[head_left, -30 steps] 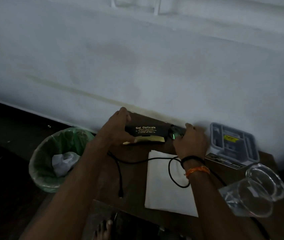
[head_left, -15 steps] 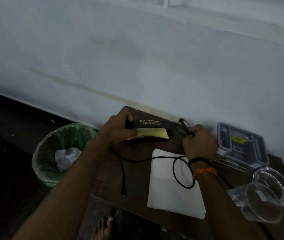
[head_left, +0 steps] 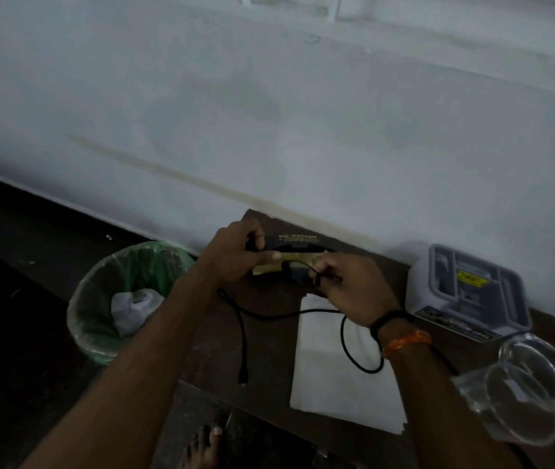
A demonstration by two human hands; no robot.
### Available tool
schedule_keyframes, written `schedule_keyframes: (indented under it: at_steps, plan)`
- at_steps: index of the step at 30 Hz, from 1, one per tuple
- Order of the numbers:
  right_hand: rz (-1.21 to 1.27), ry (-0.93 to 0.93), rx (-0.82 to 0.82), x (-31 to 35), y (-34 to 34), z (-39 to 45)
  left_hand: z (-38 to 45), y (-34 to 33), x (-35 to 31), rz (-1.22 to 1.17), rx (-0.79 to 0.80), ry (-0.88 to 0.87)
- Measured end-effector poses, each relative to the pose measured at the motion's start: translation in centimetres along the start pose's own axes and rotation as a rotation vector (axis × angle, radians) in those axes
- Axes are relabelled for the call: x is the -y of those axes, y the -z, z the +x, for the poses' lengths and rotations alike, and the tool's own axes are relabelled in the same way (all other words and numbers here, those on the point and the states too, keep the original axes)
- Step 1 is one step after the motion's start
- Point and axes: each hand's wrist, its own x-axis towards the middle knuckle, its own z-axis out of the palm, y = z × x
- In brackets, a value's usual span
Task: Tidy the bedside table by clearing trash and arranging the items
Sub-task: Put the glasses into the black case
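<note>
Currently: black cable [head_left: 271, 315] pinched at both ends of a short span, over the spectacle case [head_left: 294, 241] at the back of the bedside table [head_left: 269, 350].

My left hand [head_left: 235, 257] and right hand [head_left: 347, 289] both pinch cable. Risk, as I judge it: the trailing loop snags the white paper [head_left: 333, 374], or my right forearm tips the glass jug [head_left: 526, 397] overhanging the near edge. Open room lies left, toward the green-lined bin [head_left: 100, 299].

Glass jug [head_left: 526, 387] beside right wrist

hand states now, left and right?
Left hand: grips the black spectacle case.
Right hand: pinches the black cable.
</note>
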Motion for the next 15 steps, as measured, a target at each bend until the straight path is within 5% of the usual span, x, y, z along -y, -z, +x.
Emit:
schedule_keyframes:
  at_steps: [15]
  plan:
    - [-0.120, -0.034, 0.087, 0.0, -0.5, 0.2, 0.0, -1.7, 0.1, -0.160, -0.355, 0.043]
